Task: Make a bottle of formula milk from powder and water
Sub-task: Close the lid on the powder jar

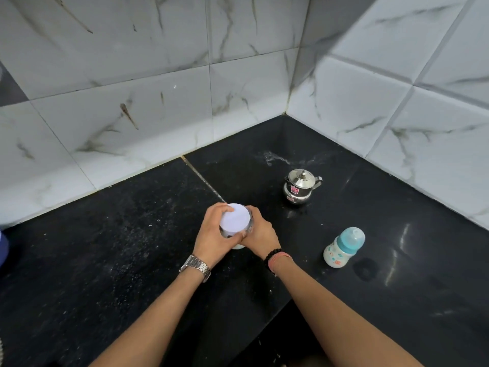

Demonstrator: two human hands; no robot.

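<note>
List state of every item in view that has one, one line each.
jar: upright on the counter, white lid on, held from both sides
left hand: wrapped around the jar
right hand: wrapped around the jar
baby bottle: upright, teal teat cap on, untouched
steel kettle: upright, lid on, untouched
counter: dusted with white specks
</note>
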